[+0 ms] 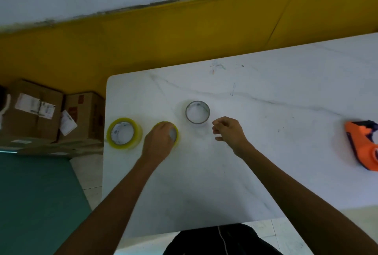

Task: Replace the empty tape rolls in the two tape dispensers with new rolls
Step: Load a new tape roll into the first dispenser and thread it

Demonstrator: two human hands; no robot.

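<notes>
Two yellowish new tape rolls lie flat near the left edge of the white table (266, 111). One roll (124, 133) sits free at the far left. My left hand (159, 142) rests on top of the second roll (175, 132), fingers curled around it. An empty grey core (197, 112) stands just behind and between my hands. My right hand (229, 130) hovers to the right of the core, fingers loosely apart and holding nothing. An orange tape dispenser (364, 144) lies at the right edge of the view, partly cut off.
Cardboard boxes (41, 111) stand on the floor left of the table, against a yellow wall. A green surface (30, 193) lies lower left. My dark-clothed lap (214, 240) is at the table's near edge.
</notes>
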